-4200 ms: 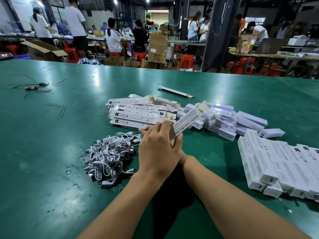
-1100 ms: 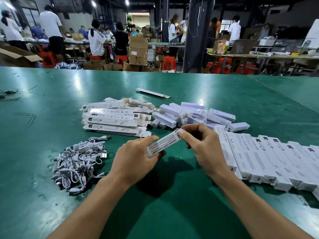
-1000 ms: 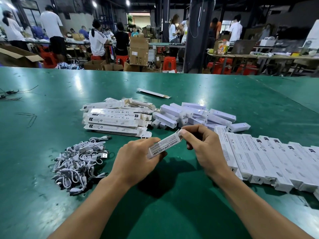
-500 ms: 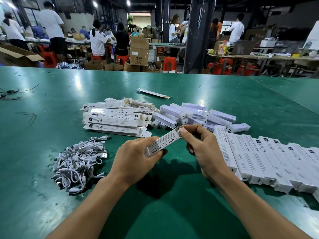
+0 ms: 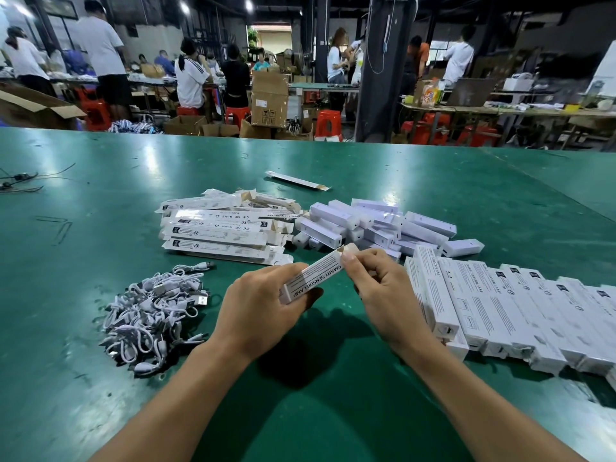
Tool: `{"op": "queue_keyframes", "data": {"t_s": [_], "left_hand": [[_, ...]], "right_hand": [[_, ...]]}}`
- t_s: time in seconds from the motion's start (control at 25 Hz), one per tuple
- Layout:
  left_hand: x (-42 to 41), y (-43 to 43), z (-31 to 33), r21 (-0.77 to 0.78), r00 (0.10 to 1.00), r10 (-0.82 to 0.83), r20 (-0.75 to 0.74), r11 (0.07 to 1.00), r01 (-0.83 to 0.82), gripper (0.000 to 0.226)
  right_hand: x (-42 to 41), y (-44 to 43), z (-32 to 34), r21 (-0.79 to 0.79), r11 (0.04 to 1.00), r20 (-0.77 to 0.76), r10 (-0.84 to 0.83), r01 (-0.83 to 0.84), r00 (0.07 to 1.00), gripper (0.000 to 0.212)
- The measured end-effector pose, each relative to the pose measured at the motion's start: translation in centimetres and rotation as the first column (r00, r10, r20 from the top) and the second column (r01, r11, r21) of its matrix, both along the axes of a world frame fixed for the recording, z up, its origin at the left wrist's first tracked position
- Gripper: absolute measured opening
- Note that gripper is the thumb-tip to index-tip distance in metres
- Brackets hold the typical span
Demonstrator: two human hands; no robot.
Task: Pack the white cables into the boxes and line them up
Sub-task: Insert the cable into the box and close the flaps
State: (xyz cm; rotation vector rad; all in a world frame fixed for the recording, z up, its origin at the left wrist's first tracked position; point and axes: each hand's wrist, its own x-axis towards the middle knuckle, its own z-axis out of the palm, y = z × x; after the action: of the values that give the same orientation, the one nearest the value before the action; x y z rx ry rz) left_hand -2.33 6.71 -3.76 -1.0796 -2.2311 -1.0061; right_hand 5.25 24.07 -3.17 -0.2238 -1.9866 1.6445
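Note:
A slim white box (image 5: 316, 275) printed "SMART SENSOR LAMP" is held above the green table (image 5: 100, 378). My left hand (image 5: 256, 308) grips its near end. My right hand (image 5: 380, 295) pinches the flap at its far end, which shows brown card inside. A heap of coiled white cables (image 5: 153, 311) lies on the table to the left of my left hand. A row of packed white boxes (image 5: 493, 311) lies side by side on the right, next to my right hand.
A stack of flat unfolded boxes (image 5: 220, 228) lies beyond my hands, with a pile of small white lamp units (image 5: 376, 225) to its right. One flat box (image 5: 296, 180) lies farther back. Black wires (image 5: 20, 181) sit at the far left. People work at tables behind.
The box has tilted slightly more upward at its far end, and my right thumb and fingers have shifted on the end flap. Both hands have stayed in nearly the same place.

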Motion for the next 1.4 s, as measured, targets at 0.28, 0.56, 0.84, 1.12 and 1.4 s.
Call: {"op": "queue_keyframes", "data": {"t_s": [0.28,0.56,0.84,1.12,1.4], "left_hand": [[-0.1,-0.1,0.3,0.009,0.988,0.007,0.155,1.0,-0.009,0.039],[0.0,0.0,0.3,0.014,0.983,-0.084,0.163,0.996,0.083,0.031],[0.3,0.1,0.4,-0.002,0.981,0.001,0.192,1.0,-0.001,0.033],[0.5,0.2,0.2,-0.033,0.98,0.057,0.189,0.998,-0.052,0.032],[0.4,0.4,0.0,-0.08,0.986,0.075,0.148,0.995,-0.064,0.027]], "right_hand": [[0.3,0.6,0.3,-0.057,0.998,-0.093,-0.034,0.029,0.995,0.025],[0.3,-0.3,0.5,0.11,0.988,-0.063,-0.105,0.111,0.993,0.021],[0.4,-0.2,-0.2,0.393,0.903,-0.151,-0.12,0.171,0.981,0.039],[0.2,-1.1,-0.7,0.063,0.994,-0.038,-0.082,0.084,0.996,0.018],[0.5,-0.9,-1.2,0.326,0.915,-0.209,-0.177,0.239,0.962,0.032]]}}
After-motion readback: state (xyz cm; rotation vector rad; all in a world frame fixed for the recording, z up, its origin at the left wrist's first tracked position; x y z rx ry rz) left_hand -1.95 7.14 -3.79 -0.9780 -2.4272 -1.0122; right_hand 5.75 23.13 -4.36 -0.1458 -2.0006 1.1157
